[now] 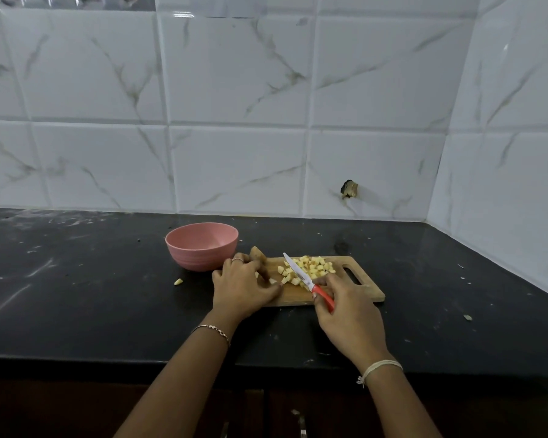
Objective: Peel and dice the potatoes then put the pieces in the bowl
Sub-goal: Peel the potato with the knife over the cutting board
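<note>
The left hand (244, 286) lies on the left end of the board (366, 294). Its fingers (249, 266) are bent and close together (a ring shows on one of them), with the tips down toward the wood. Whether they pinch anything I cannot tell. Just beyond those fingers a brown, unpeeled potato (256, 252) pokes out, and a small cut bit lies by the fingertips, on their right.

The right hand (350, 314) grips the knife (298, 273) by its red handle, fingers wrapped round it. The blade slants away and to the left, toward the left fingers. The dice (312, 267), a pale yellow heap, lie on the board just beyond the right fingers, along the far side of the blade.

The pink bowl (201, 246) stands on the black counter (92, 295), just beyond and left of the left fingers and near the board's end. A stray piece (178, 281) lies on the counter left of the left hand.
</note>
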### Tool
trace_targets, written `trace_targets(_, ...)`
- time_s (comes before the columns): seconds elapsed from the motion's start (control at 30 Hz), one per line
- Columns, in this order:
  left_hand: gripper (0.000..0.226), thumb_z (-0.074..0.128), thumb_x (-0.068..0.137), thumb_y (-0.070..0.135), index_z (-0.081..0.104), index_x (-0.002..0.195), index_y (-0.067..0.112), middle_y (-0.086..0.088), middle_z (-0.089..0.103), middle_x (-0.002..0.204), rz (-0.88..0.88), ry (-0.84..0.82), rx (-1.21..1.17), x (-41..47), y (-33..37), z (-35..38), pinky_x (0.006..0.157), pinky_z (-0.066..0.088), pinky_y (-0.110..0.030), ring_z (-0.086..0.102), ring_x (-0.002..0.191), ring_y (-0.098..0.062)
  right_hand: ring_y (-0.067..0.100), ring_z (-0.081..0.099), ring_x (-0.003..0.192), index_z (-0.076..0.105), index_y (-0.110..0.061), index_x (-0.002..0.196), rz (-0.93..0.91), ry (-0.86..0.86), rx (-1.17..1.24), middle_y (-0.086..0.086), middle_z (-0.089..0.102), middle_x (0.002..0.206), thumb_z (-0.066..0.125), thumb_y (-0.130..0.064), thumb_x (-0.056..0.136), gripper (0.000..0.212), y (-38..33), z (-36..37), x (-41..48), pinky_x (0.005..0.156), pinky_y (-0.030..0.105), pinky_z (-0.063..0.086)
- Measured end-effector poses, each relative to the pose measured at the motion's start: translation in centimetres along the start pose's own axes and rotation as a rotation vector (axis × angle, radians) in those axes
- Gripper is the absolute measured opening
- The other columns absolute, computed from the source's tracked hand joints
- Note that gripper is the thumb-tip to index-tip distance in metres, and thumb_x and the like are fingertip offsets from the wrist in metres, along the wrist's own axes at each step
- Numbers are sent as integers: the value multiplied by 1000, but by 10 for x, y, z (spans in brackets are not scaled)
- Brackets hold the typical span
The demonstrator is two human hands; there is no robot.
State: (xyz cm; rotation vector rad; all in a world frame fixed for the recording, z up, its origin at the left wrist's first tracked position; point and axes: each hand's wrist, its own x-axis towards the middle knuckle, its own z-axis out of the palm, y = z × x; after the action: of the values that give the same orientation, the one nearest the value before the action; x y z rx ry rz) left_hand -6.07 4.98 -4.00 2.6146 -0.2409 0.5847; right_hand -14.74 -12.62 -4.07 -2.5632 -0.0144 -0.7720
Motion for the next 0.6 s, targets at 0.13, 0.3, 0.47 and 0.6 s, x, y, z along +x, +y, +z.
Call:
trace_targets(0.13, 26, 64, 81, 52, 73, 97, 33, 8, 52, 127, -31, -8, -70, 0, -3, 0, 98, 28, -41, 44, 121, -15, 4, 55, 69, 58, -36, 111, -40, -29, -31, -12, 54, 99, 58, -37, 93, 18, -4, -4, -1, 59, 22, 51)
trace_targets(0.3, 20, 68, 79, 48, 74, 93, 35, 9, 55, 119, -102, -35, -134, -1, -10, -9, 97, 26, -42, 48, 118, -14, 3, 53, 92, 59, -37, 114, -134, -81, -135, -15, 58, 100, 54, -37, 95, 19, -10, -8, -9, 75, 19, 47)
trace_targets(0.47, 15, 65, 83, 39, 74, 95, 38, 13, 52, 107, -123, -84, -150, -2, -8, -11, 93, 25, -39, 50, 116, -12, 3, 55, 98, 60, -36, 116, -156, -87, -135, -14, 61, 106, 54, -36, 96, 21, -16, -12, -15, 78, 18, 47)
trace_targets(0.6, 16, 65, 84, 40, 74, 96, 40, 16, 50, 101, -130, -95, -144, -1, -8, -11, 93, 25, -40, 50, 114, -10, 2, 55, 93, 58, -36, 116, -161, -120, -168, -14, 62, 105, 50, -39, 98, 19, -19, -15, -17, 73, 14, 40)
